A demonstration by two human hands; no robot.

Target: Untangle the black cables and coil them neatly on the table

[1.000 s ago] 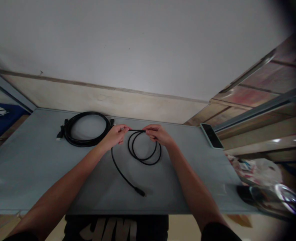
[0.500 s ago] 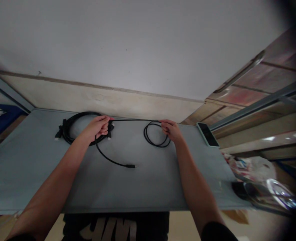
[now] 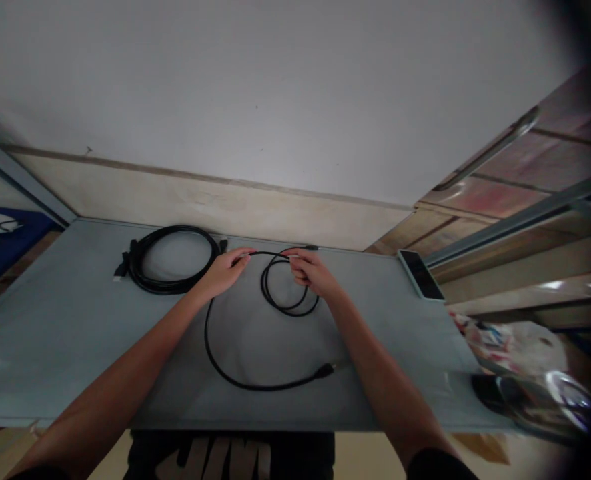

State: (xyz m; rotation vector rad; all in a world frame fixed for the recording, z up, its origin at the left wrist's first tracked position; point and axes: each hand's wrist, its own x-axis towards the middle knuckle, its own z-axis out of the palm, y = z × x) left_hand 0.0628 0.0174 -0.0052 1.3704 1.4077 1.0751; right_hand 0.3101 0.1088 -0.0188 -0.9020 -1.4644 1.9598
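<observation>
A thin black cable point(image 3: 255, 387) runs between my two hands above the grey table point(image 3: 185, 357). Its loose end curves down toward me and finishes in a plug point(image 3: 324, 370) on the tabletop. My left hand point(image 3: 224, 271) is closed on the cable, beside the larger coil. My right hand point(image 3: 312, 271) pinches the cable at the loops point(image 3: 286, 311) that hang or lie below it. Another connector point(image 3: 311, 247) of this cable shows just behind my right hand. To the left lies a thicker coil of black cables point(image 3: 148, 285) with several plugs.
A phone point(image 3: 420, 275) lies at the table's right end. Close to the right front corner is a clear bottle-like container point(image 3: 530, 397) with a dark end, on its side. A wall panel point(image 3: 255, 193) rises along the back edge. Plastic bags point(image 3: 530, 347) sit beyond the right edge.
My hands have come closer together, the left moving right and the right moving left. The loops shifted left with my right hand. The loose plug end now reaches farther right and nearer me.
</observation>
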